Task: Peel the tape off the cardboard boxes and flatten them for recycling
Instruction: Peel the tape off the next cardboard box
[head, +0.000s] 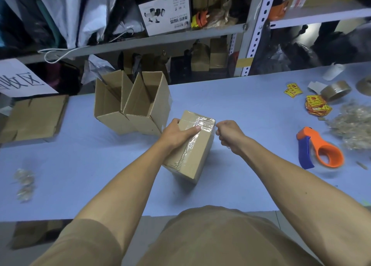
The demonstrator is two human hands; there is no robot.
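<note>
A sealed cardboard box [190, 145], wrapped in clear tape [204, 123], is stood on the blue tabletop [251, 109] at the middle. Its far top edge is gripped by the left hand [176, 134], thumb laid across the tape. A loose tape end at the box's right corner is pinched by the curled right hand [228, 134]. Two opened boxes [132, 105] are seen just beyond to the left, a flattened box [34, 118] at far left, and a tape dispenser [319, 149] to the right.

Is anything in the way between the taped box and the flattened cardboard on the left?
Yes. The two opened boxes stand just left of the taped box, held by the left hand, partly blocking a straight path to the flattened cardboard.
</note>
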